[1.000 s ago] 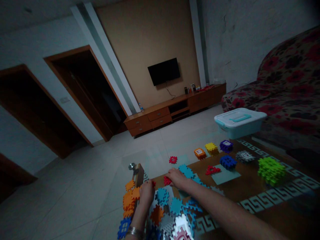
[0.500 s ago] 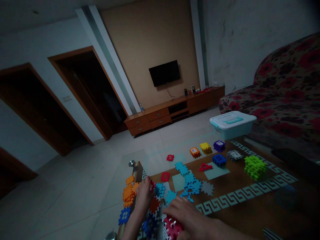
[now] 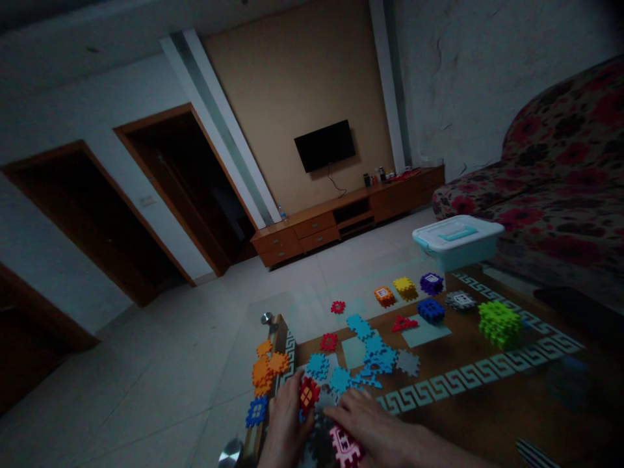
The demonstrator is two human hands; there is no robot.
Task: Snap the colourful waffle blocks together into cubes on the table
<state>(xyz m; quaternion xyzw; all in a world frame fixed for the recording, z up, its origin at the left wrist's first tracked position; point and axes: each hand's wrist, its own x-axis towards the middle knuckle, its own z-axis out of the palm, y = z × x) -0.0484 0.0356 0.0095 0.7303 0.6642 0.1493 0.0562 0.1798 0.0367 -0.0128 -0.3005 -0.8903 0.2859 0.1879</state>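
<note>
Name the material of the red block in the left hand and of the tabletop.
The red block in the left hand looks like moulded plastic: even colour, slight sheen, crisp notched edges. The tabletop seems to be glass, smooth and shiny, with a see-through far margin showing the floor; the dim light leaves this open.

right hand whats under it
Under the fingers of the right hand sits a pink waffle block, with grey pieces beside it; whatever lies beneath the palm is covered.
</note>
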